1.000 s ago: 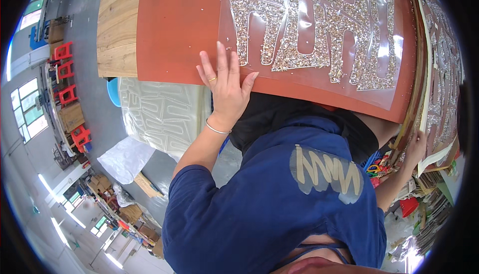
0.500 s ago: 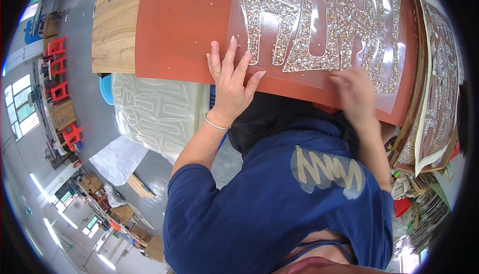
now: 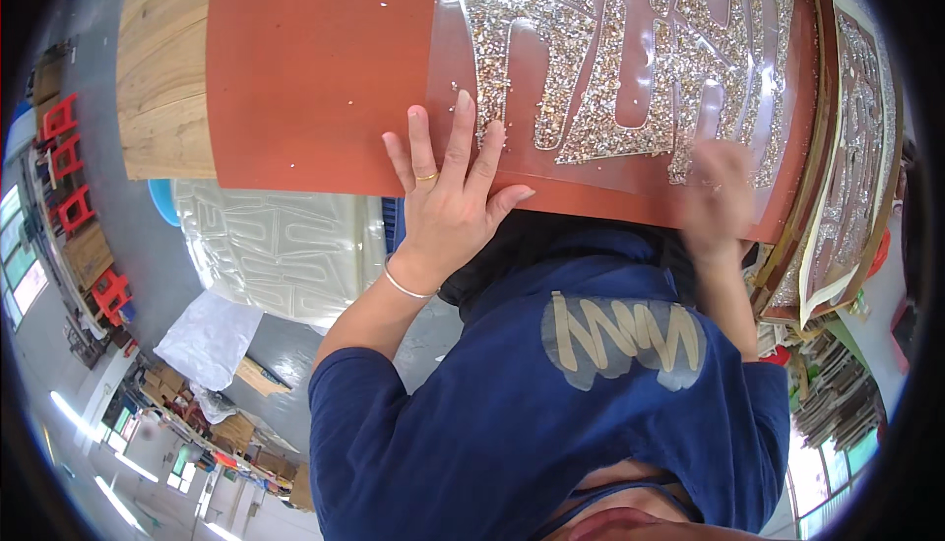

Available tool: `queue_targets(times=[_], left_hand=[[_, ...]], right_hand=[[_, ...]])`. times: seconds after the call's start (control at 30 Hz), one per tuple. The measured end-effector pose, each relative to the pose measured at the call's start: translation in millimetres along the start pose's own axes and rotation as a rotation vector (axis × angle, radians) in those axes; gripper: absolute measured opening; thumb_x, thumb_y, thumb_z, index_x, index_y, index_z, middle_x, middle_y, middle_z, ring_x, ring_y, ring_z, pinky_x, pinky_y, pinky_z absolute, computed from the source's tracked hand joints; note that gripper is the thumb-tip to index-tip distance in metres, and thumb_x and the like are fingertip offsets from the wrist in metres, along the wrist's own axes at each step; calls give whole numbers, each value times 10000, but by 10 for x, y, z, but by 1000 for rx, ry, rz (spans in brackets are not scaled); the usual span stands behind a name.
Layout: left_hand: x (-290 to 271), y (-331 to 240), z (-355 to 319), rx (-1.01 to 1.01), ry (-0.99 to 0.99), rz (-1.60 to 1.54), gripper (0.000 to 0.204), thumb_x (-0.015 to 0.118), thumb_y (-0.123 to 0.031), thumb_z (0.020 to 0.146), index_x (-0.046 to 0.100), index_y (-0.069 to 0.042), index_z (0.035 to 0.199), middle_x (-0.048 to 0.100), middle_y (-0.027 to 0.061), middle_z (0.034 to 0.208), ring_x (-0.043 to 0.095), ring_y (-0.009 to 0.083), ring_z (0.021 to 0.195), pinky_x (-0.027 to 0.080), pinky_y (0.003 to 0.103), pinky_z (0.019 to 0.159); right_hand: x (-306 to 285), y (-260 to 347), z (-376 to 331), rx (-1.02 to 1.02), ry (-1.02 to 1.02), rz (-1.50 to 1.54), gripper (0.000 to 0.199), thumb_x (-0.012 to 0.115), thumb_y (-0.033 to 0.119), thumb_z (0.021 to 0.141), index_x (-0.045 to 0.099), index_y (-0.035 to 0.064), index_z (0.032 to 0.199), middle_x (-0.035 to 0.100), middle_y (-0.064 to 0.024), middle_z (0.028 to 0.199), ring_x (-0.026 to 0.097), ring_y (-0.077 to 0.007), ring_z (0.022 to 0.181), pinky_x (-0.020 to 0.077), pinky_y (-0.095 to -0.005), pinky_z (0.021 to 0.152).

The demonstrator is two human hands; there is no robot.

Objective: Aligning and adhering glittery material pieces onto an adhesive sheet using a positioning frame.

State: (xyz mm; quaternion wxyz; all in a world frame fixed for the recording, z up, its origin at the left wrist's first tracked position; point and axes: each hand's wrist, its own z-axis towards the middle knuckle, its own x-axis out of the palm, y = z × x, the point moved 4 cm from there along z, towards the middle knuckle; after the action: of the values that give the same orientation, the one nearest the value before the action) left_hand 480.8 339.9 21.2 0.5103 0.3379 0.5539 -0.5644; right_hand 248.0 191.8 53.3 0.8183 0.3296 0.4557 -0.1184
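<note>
A clear plastic moulded sheet (image 3: 453, 44) lies on a reddish-brown board (image 3: 315, 78). Its shaped recesses hold small glittery chips (image 3: 610, 134) in gold, silver and brown. My left hand (image 3: 445, 206), with a ring and a bracelet, rests with fingers spread at the sheet's near left corner, by a few loose chips. Over the near right part of the sheet, my right hand (image 3: 721, 201) is smeared by motion. Its fingers are too blurred to show whether they hold anything.
Wooden boards (image 3: 162, 68) lie at the left. A stack of clear moulded sheets (image 3: 285, 255) sits below the board's left edge, beside a blue basin (image 3: 163, 201). At the right stands a framed tray (image 3: 851, 167) of glittery pieces. Red stools (image 3: 110, 293) stand farther left.
The view has shifted, so the board appears farther left and lower. My right hand has moved right along the sheet's near edge. My left hand stays spread near the sheet's left corner.
</note>
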Motion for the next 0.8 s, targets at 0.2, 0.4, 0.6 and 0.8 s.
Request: queue_targets(times=[0.2, 0.4, 0.6, 0.8], left_hand=[[-104, -11, 120, 55, 113, 183, 666, 396, -648, 879, 547, -160, 1307, 323, 194, 1483, 131, 480, 1392, -33, 646, 1072], [-152, -11, 303, 117, 74, 61, 485, 613, -467, 857, 611, -120, 1195, 371, 188, 1455, 166, 459, 1392, 23, 598, 1102], [-120, -136, 301, 55, -92, -90, 401, 692, -269, 839, 608, -48, 1163, 357, 228, 1449, 135, 476, 1394, 72, 564, 1108], [-1, -263, 320, 32, -83, -204, 443, 647, -270, 862, 575, 28, 1182, 385, 273, 1409, 162, 534, 1361, 38, 592, 1105]], right_hand=[[-1567, -1469, -1291, 702, -30, -660, 222, 590, 122, 890, 625, 6, 1076, 636, -159, 1012, 618, -295, 941, 477, -360, 823], [-1979, -1969, -2295, 1070, 333, -652, 250, 548, 201, 914, 668, 33, 1054, 667, -180, 967, 641, -322, 907, 481, -389, 823], [-1840, -1743, -1958, 957, 148, -782, 226, 562, 165, 913, 672, 38, 1064, 672, -155, 1005, 646, -278, 924, 485, -360, 831], [-471, -398, -461, 828, -13, 418, 140, 585, -11, 872, 653, -3, 994, 642, -42, 931, 595, -119, 880, 481, -256, 757]])
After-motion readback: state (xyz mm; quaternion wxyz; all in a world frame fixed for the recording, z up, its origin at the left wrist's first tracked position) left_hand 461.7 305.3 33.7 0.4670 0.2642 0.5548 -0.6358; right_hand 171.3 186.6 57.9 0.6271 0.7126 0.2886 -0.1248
